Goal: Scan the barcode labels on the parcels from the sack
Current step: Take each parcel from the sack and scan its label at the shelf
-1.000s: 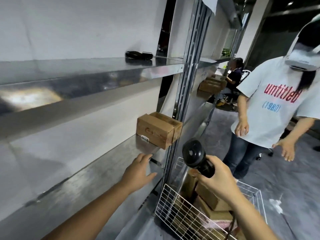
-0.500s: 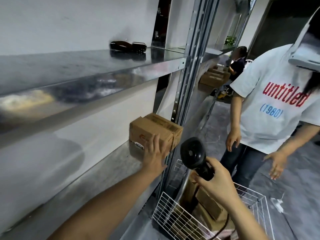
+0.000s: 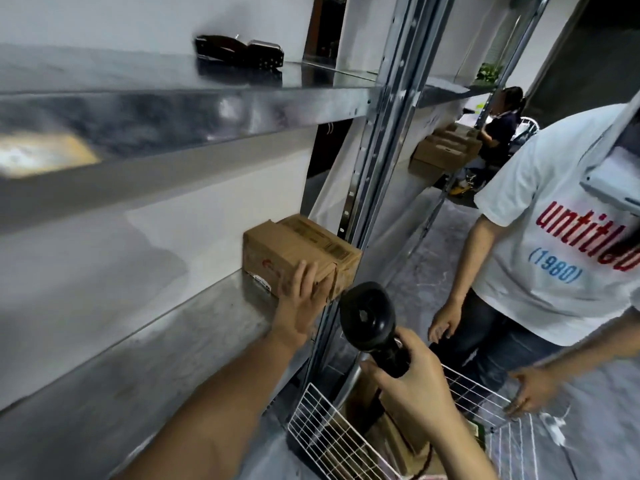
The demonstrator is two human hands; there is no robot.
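Since a second earlier the left hand [image 3: 300, 306] had come up off the bare metal and onto the cardboard parcel [image 3: 298, 254], fingers straight and pressed flat against its near face, not wrapped round it. That parcel sat at the right end of the middle shelf [image 3: 156, 341], hard by the steel upright [image 3: 374, 161], a white label [image 3: 262, 283] peeking at its lower front edge. Just right of it, the right hand [image 3: 415, 386] was clamped on the black barcode scanner [image 3: 369, 317]. Below, a white wire basket [image 3: 332, 441] held more brown boxes. On the upper shelf [image 3: 173, 77] lay a dark object [image 3: 239, 51]; a person in a white T-shirt [image 3: 554, 237] stood right.
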